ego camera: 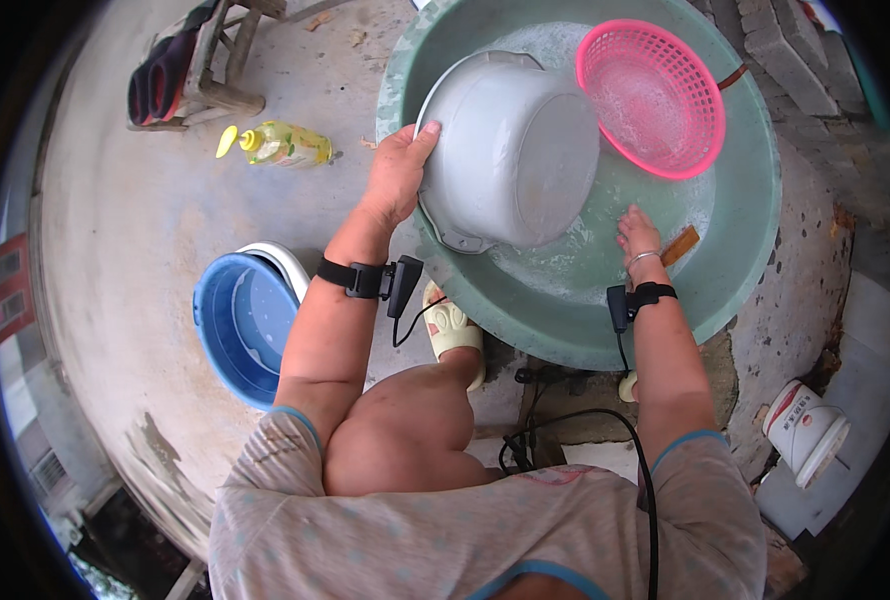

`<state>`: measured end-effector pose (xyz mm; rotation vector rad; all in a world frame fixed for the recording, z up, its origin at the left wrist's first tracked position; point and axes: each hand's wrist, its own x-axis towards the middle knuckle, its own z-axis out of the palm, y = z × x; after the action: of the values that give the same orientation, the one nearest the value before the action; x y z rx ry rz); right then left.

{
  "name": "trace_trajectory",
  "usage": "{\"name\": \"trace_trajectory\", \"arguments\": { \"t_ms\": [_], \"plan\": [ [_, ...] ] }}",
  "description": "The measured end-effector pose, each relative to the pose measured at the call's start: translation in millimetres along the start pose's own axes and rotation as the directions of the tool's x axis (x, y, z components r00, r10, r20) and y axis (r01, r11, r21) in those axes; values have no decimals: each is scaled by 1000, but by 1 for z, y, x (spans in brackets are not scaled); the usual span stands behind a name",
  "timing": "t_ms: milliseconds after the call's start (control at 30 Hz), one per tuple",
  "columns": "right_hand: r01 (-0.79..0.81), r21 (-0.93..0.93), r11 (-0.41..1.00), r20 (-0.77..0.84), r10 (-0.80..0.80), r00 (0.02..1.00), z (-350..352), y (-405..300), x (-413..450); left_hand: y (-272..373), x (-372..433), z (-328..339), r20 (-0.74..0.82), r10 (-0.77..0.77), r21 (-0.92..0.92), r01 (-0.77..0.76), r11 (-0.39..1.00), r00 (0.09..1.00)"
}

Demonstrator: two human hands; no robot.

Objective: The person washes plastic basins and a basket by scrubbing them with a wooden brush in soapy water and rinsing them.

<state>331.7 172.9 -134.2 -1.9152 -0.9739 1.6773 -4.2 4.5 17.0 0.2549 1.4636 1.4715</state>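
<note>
My left hand (404, 166) grips the rim of a grey metal pot (490, 150), thumb on its outer wall. The pot is tipped on its side, its round base facing right, over a large green plastic tub (745, 247). Soapy water (610, 225) covers the tub's bottom. Low in the tub, my right hand (640, 236) is at the water with no object seen in it, its fingers stretched forward. Close beside its wrist, a brown wooden piece (680, 245) sticks up, its lower part hidden. A pink plastic colander (651, 97) with suds in it sits at the tub's far right side.
Left of the tub, a yellow pump bottle (287, 144) lies on the concrete. Nearer me is a blue basin (227, 337) beside a white one (284, 262). A wooden stool (227, 90) holds dark footwear (164, 75). Bricks (790, 60) and a white bucket (801, 424) are at right.
</note>
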Motion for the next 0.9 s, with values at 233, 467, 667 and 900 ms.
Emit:
{"name": "trace_trajectory", "arguments": {
  "t_ms": [233, 467, 667, 900],
  "plan": [
    [-162, 557, 815, 121, 113, 986, -9, 52, 73, -20, 6, 13, -154, 38, 66, -28, 997, 987],
    [-4, 705, 710, 488, -481, 728, 77, -89, -121, -23, 4, 5, -273, -8, 13, 12, 1000, 962],
    [981, -188, 49, 754, -633, 176, 124, -89, -166, -49, 13, 26, -271, 6, 37, 4, 999, 963],
    [826, -497, 266, 607, -573, 550, 107, -78, -91, -55, 14, 23, -269, 5, 67, 13, 998, 963]
  ]
}}
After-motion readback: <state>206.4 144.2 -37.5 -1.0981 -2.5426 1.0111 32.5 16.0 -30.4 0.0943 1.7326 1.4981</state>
